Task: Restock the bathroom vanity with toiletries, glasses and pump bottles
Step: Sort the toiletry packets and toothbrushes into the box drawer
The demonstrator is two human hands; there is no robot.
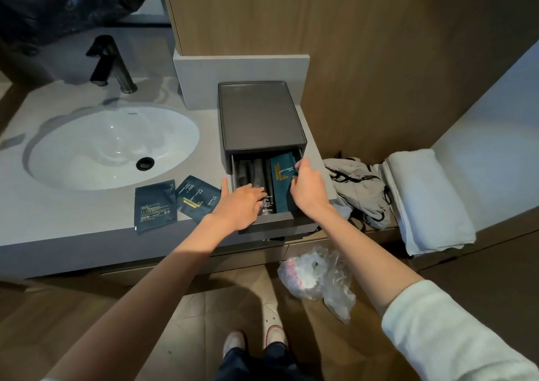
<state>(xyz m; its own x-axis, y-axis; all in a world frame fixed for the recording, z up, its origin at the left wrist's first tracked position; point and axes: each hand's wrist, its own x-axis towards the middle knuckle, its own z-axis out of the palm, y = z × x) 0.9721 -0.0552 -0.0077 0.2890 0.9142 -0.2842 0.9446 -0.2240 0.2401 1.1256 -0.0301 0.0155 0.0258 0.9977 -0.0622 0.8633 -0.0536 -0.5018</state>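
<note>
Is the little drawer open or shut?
Open. The drawer sticks out from the grey box, and the right hand holds a teal packet inside.

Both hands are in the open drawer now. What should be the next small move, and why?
Probably settle the teal packet in the right side of the drawer and release it. The right hand pinches its edge there, while the left hand rests flat on the dark items beside it. Two dark packets wait on the counter.
</note>
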